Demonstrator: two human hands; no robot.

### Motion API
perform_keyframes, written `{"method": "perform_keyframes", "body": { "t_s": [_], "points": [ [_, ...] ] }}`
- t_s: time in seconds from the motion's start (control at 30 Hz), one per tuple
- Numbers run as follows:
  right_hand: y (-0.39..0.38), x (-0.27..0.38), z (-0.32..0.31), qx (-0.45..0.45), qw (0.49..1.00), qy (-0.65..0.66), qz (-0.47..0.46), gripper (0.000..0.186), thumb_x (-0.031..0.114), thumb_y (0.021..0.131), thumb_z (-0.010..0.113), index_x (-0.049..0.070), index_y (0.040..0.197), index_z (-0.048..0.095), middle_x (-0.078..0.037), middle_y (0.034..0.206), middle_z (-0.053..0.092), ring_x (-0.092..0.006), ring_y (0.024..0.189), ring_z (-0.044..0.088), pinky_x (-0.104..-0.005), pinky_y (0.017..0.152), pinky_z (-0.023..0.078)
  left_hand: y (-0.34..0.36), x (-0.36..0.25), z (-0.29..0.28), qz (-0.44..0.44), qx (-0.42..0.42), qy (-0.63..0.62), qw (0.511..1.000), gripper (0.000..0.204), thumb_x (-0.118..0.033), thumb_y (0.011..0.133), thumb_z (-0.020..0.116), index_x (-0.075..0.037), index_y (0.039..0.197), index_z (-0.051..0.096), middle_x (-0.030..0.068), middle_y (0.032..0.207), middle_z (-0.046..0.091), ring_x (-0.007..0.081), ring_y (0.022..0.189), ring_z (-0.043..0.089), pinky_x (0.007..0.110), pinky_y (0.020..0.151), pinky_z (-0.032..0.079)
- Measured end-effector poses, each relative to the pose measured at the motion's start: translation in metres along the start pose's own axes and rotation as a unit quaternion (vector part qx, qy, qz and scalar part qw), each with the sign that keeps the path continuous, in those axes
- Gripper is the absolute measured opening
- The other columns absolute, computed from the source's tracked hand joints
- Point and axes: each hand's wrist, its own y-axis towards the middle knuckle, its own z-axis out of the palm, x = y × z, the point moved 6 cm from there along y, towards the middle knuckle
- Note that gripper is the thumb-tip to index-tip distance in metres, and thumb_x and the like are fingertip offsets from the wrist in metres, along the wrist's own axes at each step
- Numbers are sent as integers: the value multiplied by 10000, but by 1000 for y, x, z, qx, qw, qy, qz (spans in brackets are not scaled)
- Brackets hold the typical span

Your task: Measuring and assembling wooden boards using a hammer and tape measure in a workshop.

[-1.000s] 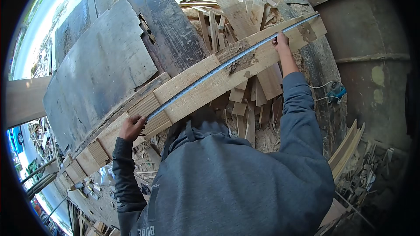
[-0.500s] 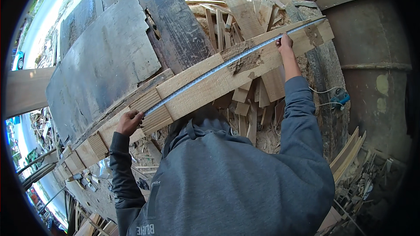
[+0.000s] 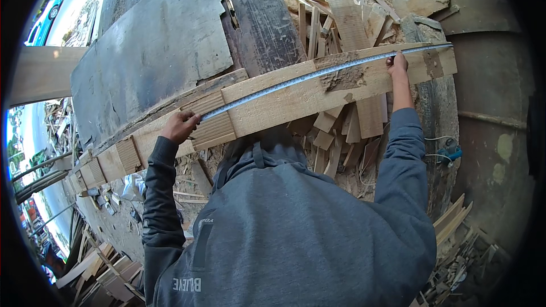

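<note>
A long pale plank, with dark crusted patches and grooved pieces along its left part, lies diagonally across my view. A narrow pale-blue measuring tape is stretched along it to the far right end. My left hand is closed on the tape's left part, beside a grooved section. My right hand is closed on the tape further right, near the upper edge of the plank; whatever else its fingers cover is hidden. Both forearms wear dark grey sleeves.
Dark worn sheets lie beyond the plank. Wood offcuts are piled behind and beneath it. A blue power tool with a cord is at the right. A road with a blue vehicle shows at the upper left.
The plank and surroundings now appear more level and shifted rightward in my view. Both hands appear higher or further right with them, still closed on the tape.
</note>
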Motion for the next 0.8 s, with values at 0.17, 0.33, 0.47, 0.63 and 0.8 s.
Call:
{"method": "perform_keyframes", "body": {
  "t_s": [0.17, 0.33, 0.47, 0.63, 0.8],
  "points": [
    [-9, -16, 15, -4, 1000, 10, 8, 249, 290, 1062, 507, 48, 1007, 517, -77, 731, 564, -165, 523, 530, -280, 415, 428, 1, 17, -12, -5, -21, -6, 1000, 413, -380, 1008, 635, 11, 920, 734, 39, 763, 669, 123, 706, 624, 308, 674, 514],
    [-2, -14, -23, 77, 997, 11, -21, 248, 291, 1047, 539, 61, 991, 615, -34, 760, 595, -133, 572, 543, -268, 453, 430, 38, 13, -15, 18, -44, 32, 998, 445, -416, 977, 651, 18, 944, 744, 69, 770, 704, 160, 727, 661, 339, 705, 530],
    [-93, -51, -6, 47, 990, -32, -130, 247, 277, 1039, 563, 47, 1055, 651, -5, 741, 580, -116, 602, 527, -260, 496, 429, 56, 57, -15, -32, -81, 84, 993, 468, -479, 934, 664, -40, 1043, 783, 147, 860, 756, 261, 815, 722, 392, 801, 554],
    [-172, -121, -73, -90, 958, -30, -269, 262, 231, 1030, 583, 17, 1179, 598, -75, 1031, 618, -149, 821, 587, -276, 666, 487, 67, 51, -16, -59, -94, 83, 990, 455, -499, 914, 690, -77, 1043, 801, 168, 920, 769, 285, 869, 736, 409, 840, 554],
    [-248, -169, -31, -62, 996, 66, -10, 764, 512, 983, 624, -14, 1503, 432, -192, 1479, 526, -332, 1278, 578, -427, 1085, 465, 79, 65, -17, -84, -69, 74, 991, 426, -502, 900, 723, -93, 979, 816, 150, 891, 767, 264, 838, 723, 398, 829, 554]
  ]
}}
